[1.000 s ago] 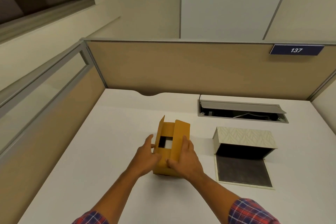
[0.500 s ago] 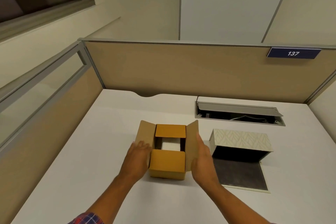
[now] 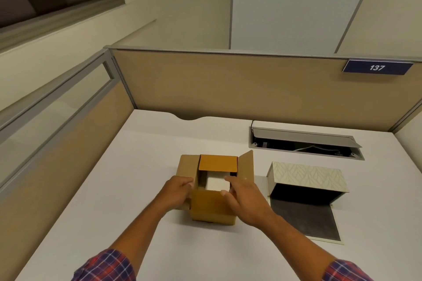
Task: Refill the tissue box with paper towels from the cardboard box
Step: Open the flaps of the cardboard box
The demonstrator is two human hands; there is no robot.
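A brown cardboard box stands in the middle of the white desk with its four top flaps spread. A white stack of paper towels shows inside it. My left hand rests against the box's left side at the left flap. My right hand lies over the box's right rim, fingers reaching toward the white stack and thumb on the near flap. The tissue box, cream with a leaf pattern, lies open to the right, its dark inside showing and its lid flat on the desk.
A cable hatch with a raised grey cover is set into the desk behind the tissue box. Beige partition panels close off the desk at the back and left. A blue sign reads 137.
The box's flaps have been folded outward, exposing the white stack. My right hand has moved from the right flap onto the rim, over the opening. My left hand stays at the left side.
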